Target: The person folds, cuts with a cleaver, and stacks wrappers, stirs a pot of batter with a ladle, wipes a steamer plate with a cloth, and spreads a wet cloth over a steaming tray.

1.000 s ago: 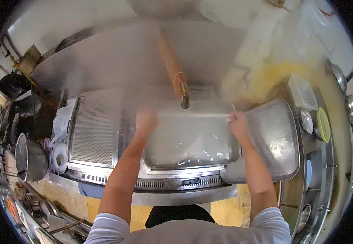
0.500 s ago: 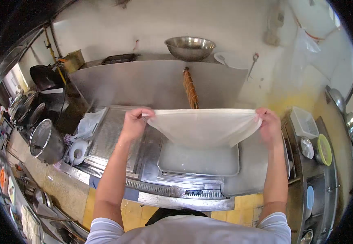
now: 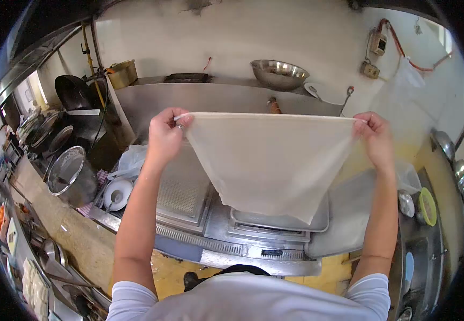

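Observation:
A thin off-white cloth (image 3: 269,160) hangs spread between my two hands, its top edge pulled straight and its lower part narrowing downward. My left hand (image 3: 168,134) pinches the top left corner; a ring shows on one finger. At the opposite corner, my right hand (image 3: 375,135) grips the same edge between thumb and fingers. Below the cloth lies a shallow metal tray (image 3: 322,211) on the steel counter, mostly covered from sight by the hanging fabric. A rope-wrapped rod (image 3: 274,105) pokes up behind the top edge.
A perforated metal panel (image 3: 181,200) lies on the left of the counter, beside a large metal pot (image 3: 71,179) and a white bowl (image 3: 118,192). A steel bowl (image 3: 280,75) sits on the back ledge. At right are a yellow-green basin (image 3: 427,206) and a flat sheet (image 3: 344,214).
Both hands have risen and moved a little apart, lifting the cloth away from the tray so it hangs at greater length. The camera view has tilted up and shifted left.

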The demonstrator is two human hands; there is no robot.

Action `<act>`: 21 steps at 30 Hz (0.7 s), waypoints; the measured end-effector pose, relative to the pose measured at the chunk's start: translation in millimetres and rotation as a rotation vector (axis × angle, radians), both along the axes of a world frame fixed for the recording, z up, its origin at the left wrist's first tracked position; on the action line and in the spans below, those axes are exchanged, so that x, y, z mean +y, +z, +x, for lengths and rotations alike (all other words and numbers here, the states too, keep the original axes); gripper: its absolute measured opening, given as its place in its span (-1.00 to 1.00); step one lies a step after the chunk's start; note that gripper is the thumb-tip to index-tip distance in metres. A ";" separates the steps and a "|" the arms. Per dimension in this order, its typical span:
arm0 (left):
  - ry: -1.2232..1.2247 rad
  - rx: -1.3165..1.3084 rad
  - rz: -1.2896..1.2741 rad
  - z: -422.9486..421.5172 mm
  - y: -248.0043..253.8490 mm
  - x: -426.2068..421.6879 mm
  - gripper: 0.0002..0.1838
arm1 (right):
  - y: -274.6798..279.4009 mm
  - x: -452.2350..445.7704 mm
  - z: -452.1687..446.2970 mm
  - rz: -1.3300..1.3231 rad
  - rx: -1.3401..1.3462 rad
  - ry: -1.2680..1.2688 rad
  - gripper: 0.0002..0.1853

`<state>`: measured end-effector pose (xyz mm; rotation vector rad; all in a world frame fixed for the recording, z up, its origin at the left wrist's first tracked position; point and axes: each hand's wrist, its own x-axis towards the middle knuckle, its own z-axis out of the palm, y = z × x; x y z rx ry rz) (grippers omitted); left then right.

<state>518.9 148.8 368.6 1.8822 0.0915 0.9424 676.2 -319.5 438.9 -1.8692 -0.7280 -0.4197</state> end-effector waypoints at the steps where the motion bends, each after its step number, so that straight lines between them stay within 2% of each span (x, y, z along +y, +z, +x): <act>1: -0.028 -0.046 -0.021 -1.7 -0.6 9.6 -0.84 | 0.0 7.6 -6.4 0.002 -0.003 -0.015 -0.88; 6: -0.090 -0.121 -0.102 -17.9 3.9 53.4 -0.87 | -0.6 54.4 -40.0 0.042 -0.020 -0.077 -0.89; 10: -0.198 -0.106 -0.173 -16.3 -7.4 66.3 -0.85 | -6.1 74.9 -53.4 -0.037 -0.018 -0.207 -0.88; 15: -0.310 0.016 -0.240 -9.3 -26.6 45.8 -0.82 | -32.6 41.2 -46.6 -0.077 0.059 -0.286 -0.86; 17: -0.325 0.070 -0.251 -5.5 -43.1 34.0 -0.81 | -44.5 20.2 -42.9 0.043 0.193 -0.257 -0.86; 20: -0.472 0.072 -0.608 8.8 -84.0 1.4 -0.83 | -81.2 -18.7 -27.9 0.177 0.315 -0.174 -0.86; 21: -0.440 0.151 -0.685 13.7 -98.5 -17.8 -0.84 | -99.4 -32.1 -19.9 0.215 0.342 -0.141 -0.85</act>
